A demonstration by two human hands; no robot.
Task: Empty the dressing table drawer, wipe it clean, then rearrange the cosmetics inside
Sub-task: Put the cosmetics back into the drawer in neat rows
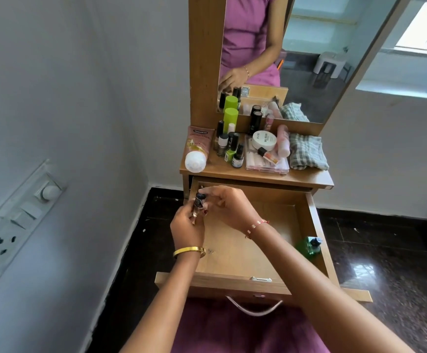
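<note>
small bottle held over the back-left corner of the open drawer

both hands meet on a small dark-capped bottle (199,202) above the drawer (306,215): the left hand (187,229) curls round its lower part, the right hand (229,206) pinches near the cap, likely steadying it to set it upright in the corner. a green bottle (309,247) sits against the drawer's right wall. the other cosmetics (230,149) crowd the desk (309,178) beside a folded cloth (306,154), kept clear of the drawer. the bottle's label and base are hidden by fingers; the drawer's rear is shadowed.
</note>
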